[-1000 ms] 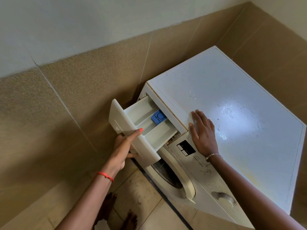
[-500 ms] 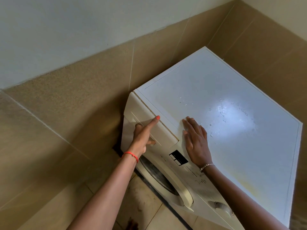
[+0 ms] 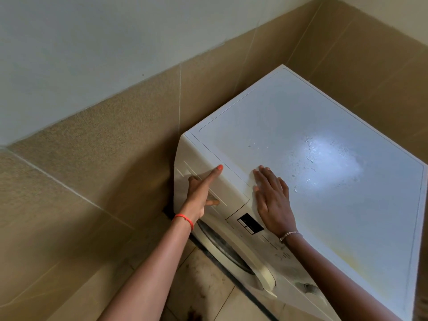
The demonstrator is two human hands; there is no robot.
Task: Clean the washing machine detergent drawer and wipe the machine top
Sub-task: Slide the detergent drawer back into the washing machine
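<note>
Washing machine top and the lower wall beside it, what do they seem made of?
Machine top: likely white laminate or coated panel, semi-gloss; it throws a bright glare. Lower wall: probably matte beige ceramic tile; grainy face, thin grout lines.
</note>
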